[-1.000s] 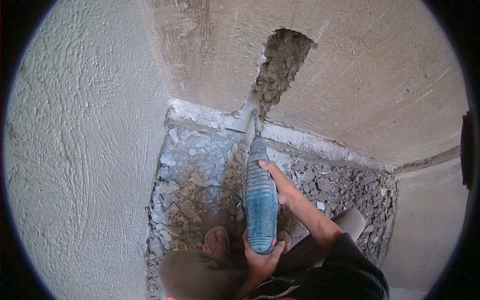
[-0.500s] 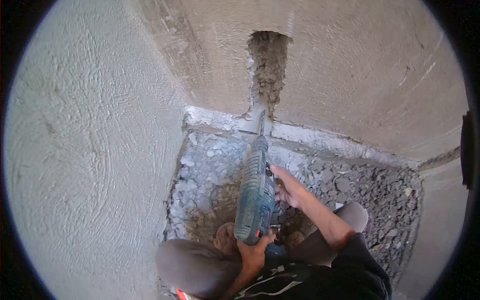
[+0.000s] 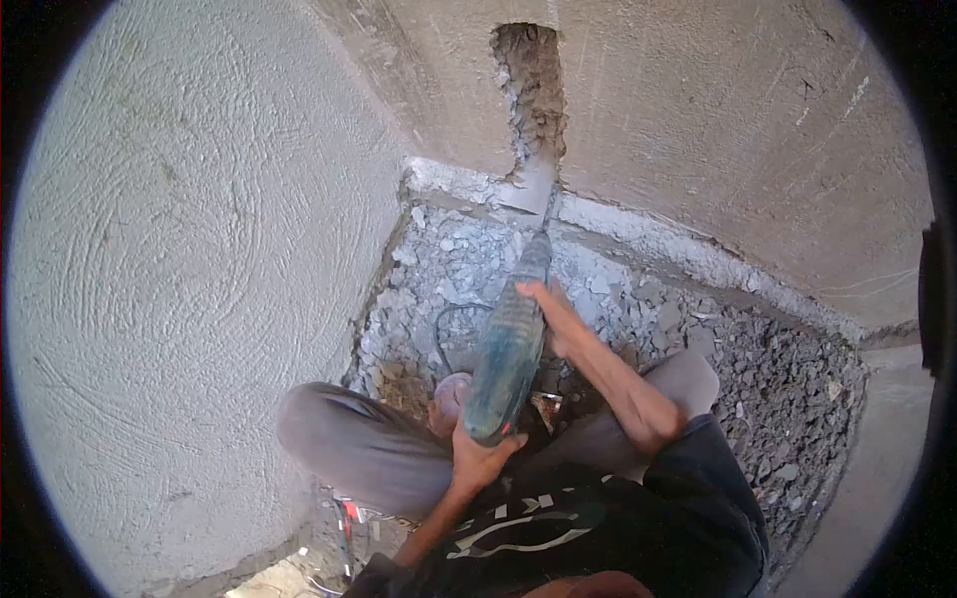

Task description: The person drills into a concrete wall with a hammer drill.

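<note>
A dusty blue-green demolition hammer points away from me, slanting slightly right. Its chisel bit reaches the right side of the base of a rough slot cut in the wall. My left hand is closed around the rear end of the hammer. Farther forward, my right hand grips the right side of the body near the ribbed nose, its thumb side on top. Pale dust covers the slot's lower end. Where the chisel tip touches is hard to make out.
Rough plaster covers the left wall. Broken rubble lies on the floor, and a whitish ledge runs along the wall's foot. A black cable curves left of the hammer. My bent knees flank the tool.
The hammer has swung so its chisel moved from mid-slot to the slot's right edge. My right hand has shifted forward along the body. The whole view has tilted slightly.
</note>
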A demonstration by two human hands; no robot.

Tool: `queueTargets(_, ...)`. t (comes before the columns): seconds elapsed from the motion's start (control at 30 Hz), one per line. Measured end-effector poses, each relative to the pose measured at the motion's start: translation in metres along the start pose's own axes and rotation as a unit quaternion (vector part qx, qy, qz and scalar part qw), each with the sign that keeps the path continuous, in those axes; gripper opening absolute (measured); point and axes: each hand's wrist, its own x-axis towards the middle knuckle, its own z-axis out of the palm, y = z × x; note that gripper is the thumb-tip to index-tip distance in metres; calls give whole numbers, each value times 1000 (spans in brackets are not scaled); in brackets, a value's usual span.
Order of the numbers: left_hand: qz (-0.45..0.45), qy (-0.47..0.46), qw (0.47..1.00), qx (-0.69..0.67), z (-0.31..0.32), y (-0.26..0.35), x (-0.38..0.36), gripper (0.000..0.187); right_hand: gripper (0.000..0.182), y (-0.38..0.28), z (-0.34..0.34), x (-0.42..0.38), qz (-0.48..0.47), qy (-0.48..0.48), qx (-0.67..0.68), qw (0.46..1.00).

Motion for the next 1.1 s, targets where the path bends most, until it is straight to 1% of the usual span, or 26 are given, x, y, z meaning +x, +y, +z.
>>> queueTargets(0.03,-9,5,999,-49,-1,-4,-8,51,125,0,6,-15,27,73,-56,995)
queueTargets(0.07,-18,11,995,-97,-1,-8,-15,49,125,-3,11,-27,35,78,-62,994)
queueTargets(0.13,-83,-45,981,-168,-9,-18,-17,47,127,-16,25,-47,-20,42,-18,999)
queueTargets(0.17,-96,-26,970,-222,-8,-21,-21,44,119,-9,19,-39,-13,71,20,997)
queueTargets(0.2,-99,-20,967,-233,-10,-23,-24,44,119,-3,12,-31,-7,72,8,997)
queueTargets(0.27,-87,-53,975,-195,-13,-26,-23,55,101,1,0,-15,-1,-24,139,990)
queueTargets(0.3,-78,-50,974,-205,-10,-28,-24,55,86,3,-2,-13,18,-36,132,990)
queueTargets(0.33,-82,-40,985,-148,-8,-32,-25,62,86,4,-2,-12,7,-44,121,992)
queueTargets(0.37,-84,-29,992,-88,-8,-36,-24,70,83,8,0,-11,13,-16,98,995)
queueTargets(0.4,-66,-30,993,-89,-6,-39,-24,70,80,11,2,-12,17,14,78,997)
queueTargets(0.43,-77,-21,994,-72,-3,-43,-25,76,80,12,1,-13,1,7,75,997)
queueTargets(0.47,-86,-13,995,-55,-1,-47,-22,81,80,13,-1,-13,21,19,70,997)
queueTargets(0.5,-69,-16,996,-54,1,-53,-16,81,81,11,-2,-9,40,31,66,996)
queueTargets(0.53,-68,-36,993,-87,1,-56,-13,81,81,9,-5,-4,27,29,68,997)
queueTargets(0.6,-80,-64,988,-111,4,-65,-5,81,87,20,-13,-3,56,82,79,992)
queueTargets(0.63,-91,-46,993,-65,7,-68,-5,76,87,24,-16,-5,67,92,92,989)
queueTargets(0.7,-134,-45,990,-1,5,-65,-17,71,95,31,-26,0,83,39,128,988)
queueTargets(0.77,-140,-34,989,-40,8,-54,-13,55,94,34,-26,3,95,76,142,982)
queueTargets(0.8,-145,-41,988,-32,9,-53,-15,55,93,33,-22,4,86,95,133,983)
queueTargets(0.83,-152,-41,985,-65,11,-51,-11,48,93,26,-16,-1,81,96,140,982)
queueTargets(0.87,-159,-40,982,-97,12,-49,-9,42,74,20,-8,-8,54,103,128,985)
queueTargets(0.9,-157,-45,983,-88,13,-47,-9,42,56,17,-2,-14,29,111,117,986)
queueTargets(0.93,-158,-36,981,-103,16,-46,-10,39,56,17,0,-15,25,112,127,985)
queueTargets(1.0,-156,-38,981,-111,19,-43,-10,36,71,8,2,-21,36,139,129,981)
queueTargets(1.03,-154,-31,981,-114,22,-41,-10,35,71,2,2,-26,31,144,137,980)
queueTargets(1.1,-154,-29,981,-113,26,-41,-11,35,89,-8,2,-35,53,131,107,984)
